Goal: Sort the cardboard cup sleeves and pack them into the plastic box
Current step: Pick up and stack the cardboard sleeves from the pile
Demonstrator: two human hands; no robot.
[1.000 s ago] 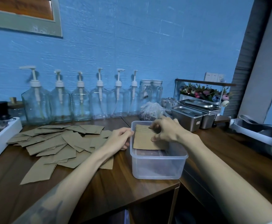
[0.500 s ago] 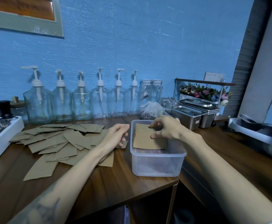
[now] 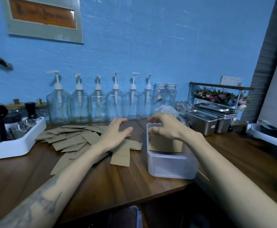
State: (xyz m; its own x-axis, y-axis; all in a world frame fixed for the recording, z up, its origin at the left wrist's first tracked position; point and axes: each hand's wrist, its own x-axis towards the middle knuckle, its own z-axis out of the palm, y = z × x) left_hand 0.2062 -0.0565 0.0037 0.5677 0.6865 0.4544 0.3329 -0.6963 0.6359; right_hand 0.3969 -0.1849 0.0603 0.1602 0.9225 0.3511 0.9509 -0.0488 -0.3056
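Observation:
A loose pile of flat brown cardboard cup sleeves lies spread on the wooden counter left of centre. A clear plastic box stands to its right, with a few sleeves leaning upright inside. My left hand hovers over the right end of the pile with its fingers spread, holding nothing. Above the box's back half is my right hand, fingers loosely curled and blurred, just over the top of the packed sleeves; I see nothing gripped in it.
A white tray with metal cups and a tamper sits at the left. Glass pump bottles line the blue wall. Steel containers and a plastic bag stand behind the box. The counter's front edge runs near the box.
My right hand has let go of the sleeves in the box and lifted slightly. The left hand rose off the pile and spread its fingers. The camera tilted upward.

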